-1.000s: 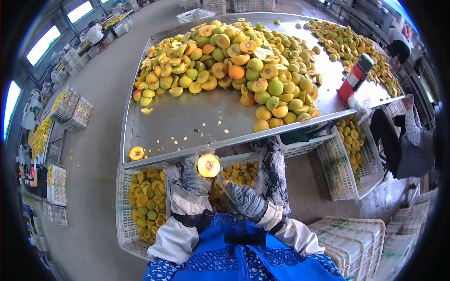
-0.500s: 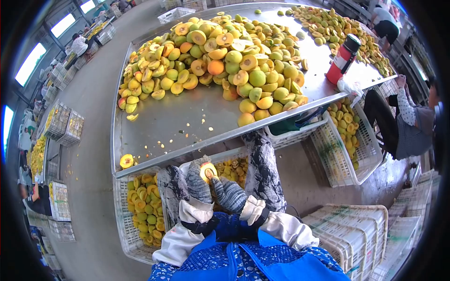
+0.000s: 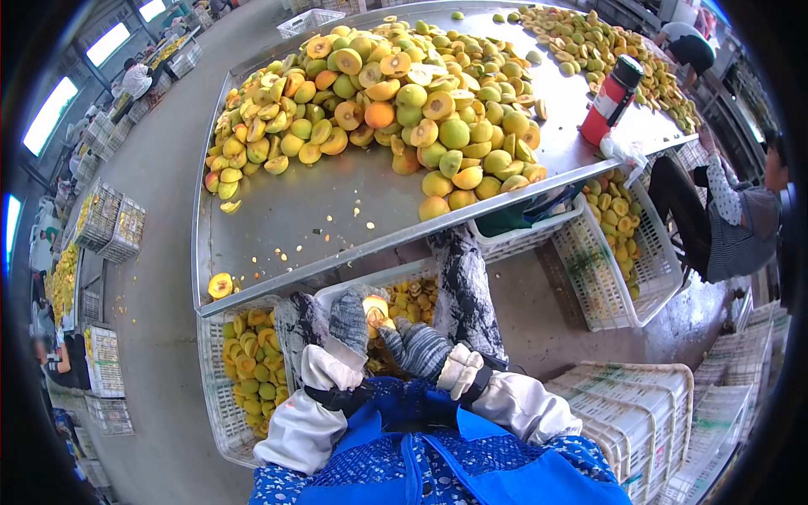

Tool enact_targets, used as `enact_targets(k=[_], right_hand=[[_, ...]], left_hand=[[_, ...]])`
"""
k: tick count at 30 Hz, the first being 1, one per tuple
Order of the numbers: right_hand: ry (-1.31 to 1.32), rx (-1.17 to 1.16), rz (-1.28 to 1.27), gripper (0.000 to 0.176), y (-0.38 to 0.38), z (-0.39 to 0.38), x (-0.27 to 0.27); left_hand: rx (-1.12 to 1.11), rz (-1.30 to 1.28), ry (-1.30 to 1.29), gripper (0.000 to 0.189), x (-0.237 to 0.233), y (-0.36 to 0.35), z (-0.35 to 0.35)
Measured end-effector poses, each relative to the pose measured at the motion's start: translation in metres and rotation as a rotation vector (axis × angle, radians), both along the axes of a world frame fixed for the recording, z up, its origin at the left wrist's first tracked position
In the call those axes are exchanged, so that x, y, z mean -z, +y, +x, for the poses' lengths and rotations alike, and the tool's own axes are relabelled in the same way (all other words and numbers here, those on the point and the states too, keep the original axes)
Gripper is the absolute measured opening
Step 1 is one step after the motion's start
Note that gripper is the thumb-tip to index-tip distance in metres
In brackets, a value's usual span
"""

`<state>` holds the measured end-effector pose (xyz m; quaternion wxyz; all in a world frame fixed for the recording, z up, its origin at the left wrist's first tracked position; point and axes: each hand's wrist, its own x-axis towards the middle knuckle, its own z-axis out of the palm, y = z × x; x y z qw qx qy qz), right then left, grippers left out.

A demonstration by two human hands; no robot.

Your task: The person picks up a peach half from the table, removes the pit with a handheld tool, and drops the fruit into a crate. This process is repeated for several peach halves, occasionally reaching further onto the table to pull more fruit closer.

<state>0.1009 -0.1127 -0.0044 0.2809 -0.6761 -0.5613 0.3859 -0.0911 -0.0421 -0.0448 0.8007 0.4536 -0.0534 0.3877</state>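
Observation:
My left hand (image 3: 348,320), in a grey knitted glove, is closed round a halved yellow fruit (image 3: 375,311) with its cut face up. My right hand (image 3: 418,347), gloved the same way, has its fingers at the lower edge of that fruit; whether it grips anything small is hidden. Both hands are above a white crate (image 3: 318,296) of fruit between my knees. Beyond them, a large heap of halved fruit (image 3: 438,105) lies on the metal table (image 3: 278,223). One fruit half (image 3: 220,285) sits alone at the table's near left corner.
A red bottle (image 3: 608,105) and a plastic bag (image 3: 621,150) stand at the table's right edge. Crates of fruit (image 3: 252,370) flank my legs, with an upturned crate (image 3: 627,412) at lower right. A co-worker (image 3: 741,219) sits at the right.
My right hand has shifted slightly away from my left, and the fruit's cut face shows more orange. The whole view has moved a little.

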Motion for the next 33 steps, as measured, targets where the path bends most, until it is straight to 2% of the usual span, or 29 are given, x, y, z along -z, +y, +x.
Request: enact_targets(k=[4,5,7,9,10,12,14,15,16,17,18,20,21,22,25,26,27,28,30,32,33], right_hand=[[-0.072,-0.061,0.015,0.046,-0.003,0.002,0.004],[-0.071,-0.090,0.012,0.048,-0.003,0.004,0.004],[-0.098,-0.198,-0.051,0.050,0.000,0.011,-0.002],[-0.045,-0.251,-0.105,0.055,0.004,0.017,-0.011],[0.119,-0.197,-0.111,0.044,0.008,0.018,-0.008],[0.279,-0.173,0.087,0.036,0.011,0.012,0.030],[0.622,-0.054,0.050,0.033,0.012,-0.004,0.047],[0.790,0.010,0.038,0.031,0.012,-0.012,0.055],[1.156,0.133,-0.194,0.034,0.011,-0.018,0.031],[1.510,0.267,-0.443,0.039,0.009,-0.021,0.018],[1.432,0.205,-0.512,0.040,0.007,-0.020,0.017],[0.952,0.022,-0.246,0.038,0.007,-0.018,0.033],[0.475,-0.226,0.055,0.038,0.006,-0.013,0.037],[-0.048,-0.307,0.384,0.043,0.006,-0.009,0.034],[0.515,-0.332,0.148,0.035,0.001,0.018,0.008],[0.961,-0.246,-0.120,0.033,0.002,0.019,-0.001],[1.372,-0.047,-0.389,0.033,0.002,0.021,-0.010],[1.464,-0.005,-0.489,0.032,0.000,0.025,-0.023],[1.610,-0.066,-0.619,0.033,-0.004,0.033,-0.027],[1.717,-0.278,-0.671,0.035,-0.003,0.037,-0.008],[1.757,-0.230,-0.612,0.036,-0.003,0.031,-0.003]], left_hand=[[0.634,0.003,-0.232,0.020,0.019,0.039,-0.012],[0.783,0.027,-0.270,0.021,0.037,0.055,-0.013],[1.106,0.105,-0.336,0.021,0.103,0.086,-0.024],[0.857,0.227,-0.275,0.032,0.098,0.088,-0.030],[0.678,0.175,-0.236,0.032,0.074,0.076,-0.022],[-0.004,-0.014,0.077,0.032,0.025,0.035,-0.001],[-0.481,-0.148,0.460,0.032,-0.005,0.005,0.027],[-0.562,-0.177,0.532,0.032,-0.012,-0.001,0.037],[-0.640,-0.195,0.596,0.032,-0.019,-0.005,0.048],[-0.670,-0.196,0.630,0.032,-0.023,-0.007,0.051],[-0.688,-0.192,0.649,0.032,-0.026,-0.007,0.053],[-0.704,-0.175,0.673,0.033,-0.032,-0.006,0.056],[-0.711,-0.161,0.680,0.033,-0.036,-0.006,0.057],[-0.715,-0.142,0.694,0.033,-0.042,-0.006,0.059],[-0.721,-0.034,0.756,0.034,-0.065,-0.004,0.067],[-0.716,0.014,0.791,0.034,-0.074,-0.005,0.070],[-0.708,0.061,0.818,0.034,-0.082,-0.004,0.074],[-0.700,0.091,0.832,0.034,-0.087,-0.002,0.078],[-0.674,0.109,0.851,0.035,-0.091,0.002,0.086],[-0.646,-0.004,0.813,0.035,-0.093,0.004,0.092],[-0.637,-0.092,0.771,0.036,-0.093,0.004,0.093]])
